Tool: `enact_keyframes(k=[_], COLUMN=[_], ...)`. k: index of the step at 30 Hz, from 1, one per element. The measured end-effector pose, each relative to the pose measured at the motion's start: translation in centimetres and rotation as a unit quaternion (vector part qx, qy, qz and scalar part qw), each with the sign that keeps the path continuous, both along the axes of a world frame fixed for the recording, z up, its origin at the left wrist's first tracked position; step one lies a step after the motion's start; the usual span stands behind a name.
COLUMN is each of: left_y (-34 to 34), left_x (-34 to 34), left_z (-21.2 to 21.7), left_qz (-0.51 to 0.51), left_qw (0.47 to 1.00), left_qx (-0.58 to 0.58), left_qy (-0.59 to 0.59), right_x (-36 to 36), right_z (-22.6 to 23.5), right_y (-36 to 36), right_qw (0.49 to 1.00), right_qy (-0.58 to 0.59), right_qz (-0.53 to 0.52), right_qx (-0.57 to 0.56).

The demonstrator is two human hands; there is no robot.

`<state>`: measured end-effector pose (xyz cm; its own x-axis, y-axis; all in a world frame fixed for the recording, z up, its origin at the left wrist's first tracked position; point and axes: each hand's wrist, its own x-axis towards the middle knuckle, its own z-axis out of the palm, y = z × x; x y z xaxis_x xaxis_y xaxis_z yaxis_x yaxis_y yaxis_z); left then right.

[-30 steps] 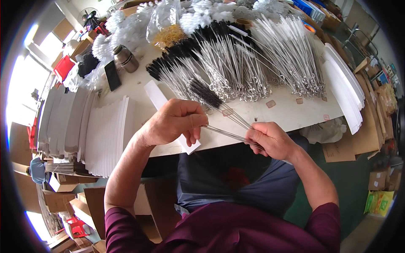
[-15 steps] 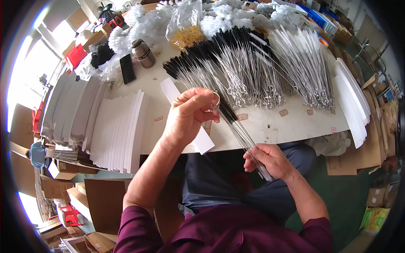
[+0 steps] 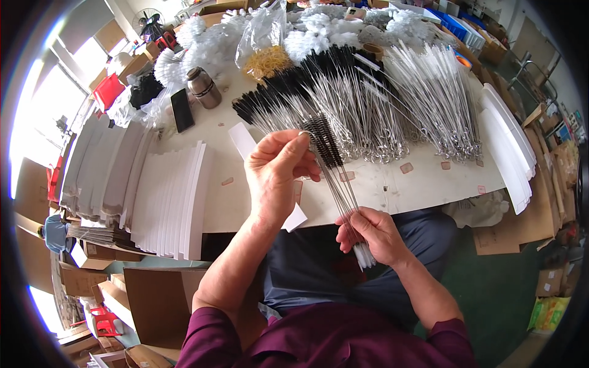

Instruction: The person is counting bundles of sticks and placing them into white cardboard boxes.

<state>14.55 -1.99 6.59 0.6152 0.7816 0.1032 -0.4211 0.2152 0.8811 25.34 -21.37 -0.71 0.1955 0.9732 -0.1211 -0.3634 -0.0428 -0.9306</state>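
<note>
In my right hand [image 3: 375, 234] is a small bundle of thin wire-handled brushes [image 3: 334, 184], held around its lower part. Black bristles point up and away, and white bristles stick out below my fist. My left hand [image 3: 279, 162] is closed in a pinch right beside the black bristles. A small pale curved edge shows at its fingertips, too little to name. Beyond my hands, many black-bristled brushes [image 3: 343, 101] with wire loop ends lie in a heap on the table. Under my left hand lies a flat white strip [image 3: 243, 140], partly hidden by it.
White-bristled brushes [image 3: 435, 92] are heaped on the right. Stacks of folded white card [image 3: 165, 196] stand on the left, with more white card [image 3: 509, 147] at the right edge. A phone [image 3: 181, 110], a steel flask [image 3: 204, 88] and yellow rubber bands [image 3: 267, 61] lie farther back.
My right hand and the bundle have shifted left, and the bundle's bristles have spread and stand more upright. The pale loop seen at my left fingertips is now mostly hidden.
</note>
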Motion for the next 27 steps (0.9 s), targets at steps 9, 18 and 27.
enact_keyframes(k=[9, 18, 27], left_y=[0.7, 1.2, -0.1], left_x=[0.3, 0.6, -0.7], left_z=[-1.5, -2.8, -4.0], left_qz=[0.032, 0.036, 0.072], left_qw=[0.999, 0.999, 0.977], left_qx=[-0.025, -0.03, 0.189], left_qy=[0.017, 0.009, 0.069], right_x=[-0.6, -1.5, -1.3], right_z=[-1.5, -2.6, -3.6], right_y=[-0.9, -1.4, -2.4], right_qw=[0.998, 0.994, 0.986], right_qy=[-0.05, -0.09, -0.132], right_qz=[-0.042, -0.067, -0.08], right_qx=[-0.003, -0.017, -0.069])
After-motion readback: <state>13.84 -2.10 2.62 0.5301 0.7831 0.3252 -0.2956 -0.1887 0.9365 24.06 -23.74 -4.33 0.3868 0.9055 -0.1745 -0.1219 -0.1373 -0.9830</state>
